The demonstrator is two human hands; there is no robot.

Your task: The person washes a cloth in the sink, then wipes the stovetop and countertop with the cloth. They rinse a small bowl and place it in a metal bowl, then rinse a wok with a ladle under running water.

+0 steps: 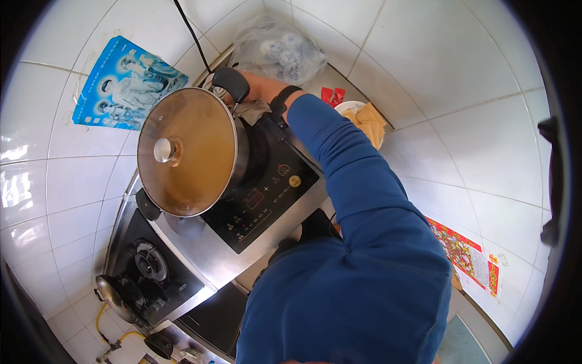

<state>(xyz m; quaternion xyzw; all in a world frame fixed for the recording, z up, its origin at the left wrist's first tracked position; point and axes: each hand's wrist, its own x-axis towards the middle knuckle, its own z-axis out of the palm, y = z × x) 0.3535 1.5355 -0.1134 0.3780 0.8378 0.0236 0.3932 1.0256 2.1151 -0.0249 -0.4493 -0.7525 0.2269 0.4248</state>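
My right hand (254, 86) is at the far side of a large metal pot (242, 154), behind its black side handle (233, 84). A greyish cloth (252, 111) lies bunched around the fingers. The handle hides most of them, so whether they grip the cloth or the handle is unclear. A fogged glass lid (200, 136) with a round metal knob (164, 150) covers the pot, which stands over a black induction cooker (268, 195). A second black handle (148, 204) shows at the lower left. My left hand is out of view.
A black gas hob (150, 259) with a lidded wok (113, 295) is at lower left. Beyond my forearm are a clear plastic bag (282, 50), small red packets (333, 96) and a plate with tan square pieces (368, 120). A black cable (193, 34) hangs near the handle.
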